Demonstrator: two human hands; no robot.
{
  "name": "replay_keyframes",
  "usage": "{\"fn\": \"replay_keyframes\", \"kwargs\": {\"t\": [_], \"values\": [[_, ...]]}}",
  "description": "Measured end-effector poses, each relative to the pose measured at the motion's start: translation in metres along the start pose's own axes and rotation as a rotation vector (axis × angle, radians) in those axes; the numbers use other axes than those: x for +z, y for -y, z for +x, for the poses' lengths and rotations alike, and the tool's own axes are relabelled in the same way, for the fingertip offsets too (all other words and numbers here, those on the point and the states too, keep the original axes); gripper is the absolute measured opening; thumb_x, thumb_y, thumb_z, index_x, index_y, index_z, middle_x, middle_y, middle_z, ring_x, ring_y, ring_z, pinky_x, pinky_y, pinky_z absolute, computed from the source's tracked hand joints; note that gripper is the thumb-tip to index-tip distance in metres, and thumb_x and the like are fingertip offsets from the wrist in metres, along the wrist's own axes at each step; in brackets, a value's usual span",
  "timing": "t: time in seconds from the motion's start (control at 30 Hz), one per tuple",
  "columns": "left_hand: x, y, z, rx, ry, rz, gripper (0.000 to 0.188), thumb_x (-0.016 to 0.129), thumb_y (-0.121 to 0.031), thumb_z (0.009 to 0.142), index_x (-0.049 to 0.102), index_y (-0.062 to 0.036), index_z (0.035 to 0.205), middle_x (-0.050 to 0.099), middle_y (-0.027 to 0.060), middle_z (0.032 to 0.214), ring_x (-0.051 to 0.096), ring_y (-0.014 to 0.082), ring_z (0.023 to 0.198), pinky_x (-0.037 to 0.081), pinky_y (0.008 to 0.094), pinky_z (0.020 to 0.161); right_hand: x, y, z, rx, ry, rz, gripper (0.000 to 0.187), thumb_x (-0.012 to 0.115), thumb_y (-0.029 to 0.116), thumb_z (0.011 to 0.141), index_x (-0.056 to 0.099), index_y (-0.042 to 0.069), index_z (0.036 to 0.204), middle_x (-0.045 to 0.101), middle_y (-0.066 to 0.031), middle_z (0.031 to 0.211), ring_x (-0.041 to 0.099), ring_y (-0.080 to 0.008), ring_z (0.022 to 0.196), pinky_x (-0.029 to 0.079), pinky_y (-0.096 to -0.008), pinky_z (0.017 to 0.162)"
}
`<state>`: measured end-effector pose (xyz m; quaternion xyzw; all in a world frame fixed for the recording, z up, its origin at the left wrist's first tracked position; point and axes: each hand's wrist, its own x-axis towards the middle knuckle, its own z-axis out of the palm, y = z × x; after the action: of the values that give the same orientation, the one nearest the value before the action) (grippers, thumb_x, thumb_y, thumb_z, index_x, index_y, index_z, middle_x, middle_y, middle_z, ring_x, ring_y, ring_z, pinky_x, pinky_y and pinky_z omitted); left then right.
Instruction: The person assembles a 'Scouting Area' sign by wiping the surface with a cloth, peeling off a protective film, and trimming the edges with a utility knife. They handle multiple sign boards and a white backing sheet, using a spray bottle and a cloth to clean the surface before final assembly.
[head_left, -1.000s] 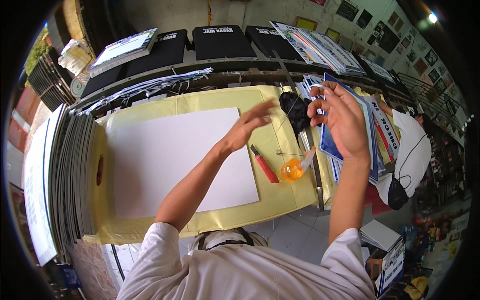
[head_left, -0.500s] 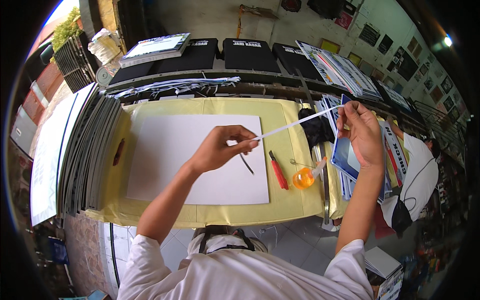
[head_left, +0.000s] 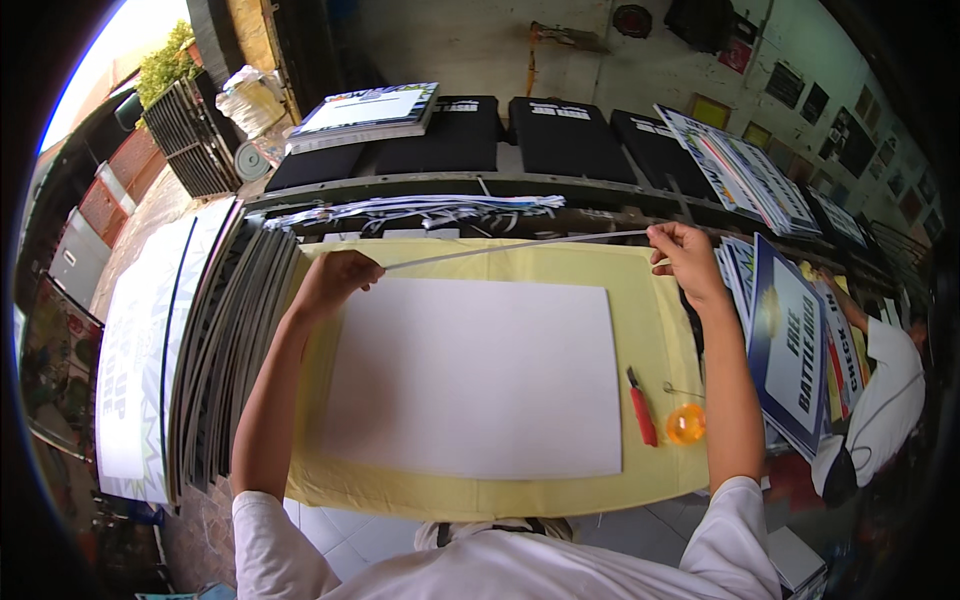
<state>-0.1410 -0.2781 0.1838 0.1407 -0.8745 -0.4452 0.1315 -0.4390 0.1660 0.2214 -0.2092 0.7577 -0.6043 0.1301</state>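
Observation:
A thin white strip (head_left: 520, 245) is stretched between my hands above the far edge of the table. My left hand (head_left: 340, 280) pinches its left end, and my right hand (head_left: 688, 260) has the other end between thumb and fingers. Below the strip, a large white board (head_left: 480, 385) lies flat on the yellow table cover (head_left: 655, 320). To the right of the board are a red-handled cutter knife (head_left: 642, 408) and a round orange bottle (head_left: 686, 424), partly hidden by my right forearm.
A thick stack of boards (head_left: 215, 350) stands on the left. Printed signs (head_left: 790, 340) are stacked on the right, beside a person in white (head_left: 890, 385). Behind the table, a rail holds several cut strips (head_left: 420, 207); beyond are black padded panels (head_left: 570, 138).
My left hand has moved left and away from me, drawing apart from my right hand, so a longer strip spans between them. The dark piece near my left hand no longer shows. My view has shifted.

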Motion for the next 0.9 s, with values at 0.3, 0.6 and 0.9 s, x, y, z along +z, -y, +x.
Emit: {"fn": "replay_keyframes", "kwargs": {"t": [0.3,0.6,0.9], "values": [[-0.076,0.188,0.191,-0.055,-0.207,0.299,0.031,0.079,-0.034,0.089,0.081,-0.0035,0.093,0.075,0.0118,0.078,0.072,0.02,0.075,0.055,0.036,0.07,0.17,-0.106,0.197,-0.01,-0.087,-0.454,0.022,0.075,0.021,0.096,0.072,0.0,0.091,0.068,-0.0005,0.076,0.058,-0.0075,0.065,0.05,-0.0274,0.057],[-0.027,0.257,0.276,-0.331,-0.304,0.404,0.038,0.086,-0.039,0.078,0.08,-0.0064,0.097,0.076,0.0204,0.095,0.074,0.0372,0.091,0.058,0.046,0.082,0.241,-0.16,0.266,0.066,-0.217,-0.946,0.018,0.077,0.027,0.089,0.072,0.014,0.1,0.073,-0.0104,0.108,0.071,-0.0328,0.105,0.058,-0.0457,0.086],[0.008,0.226,0.149,-0.052,-0.793,0.16,0.053,0.087,-0.031,0.083,0.064,-0.0049,0.123,0.063,0.0158,0.116,0.062,0.033,0.108,0.051,0.0437,0.093,0.215,-0.151,0.153,-0.156,-0.405,-0.519,0.061,0.077,0.033,0.092,0.049,0.007,0.139,0.062,-0.0176,0.129,0.064,-0.034,0.113,0.053,-0.0445,0.093]]}}
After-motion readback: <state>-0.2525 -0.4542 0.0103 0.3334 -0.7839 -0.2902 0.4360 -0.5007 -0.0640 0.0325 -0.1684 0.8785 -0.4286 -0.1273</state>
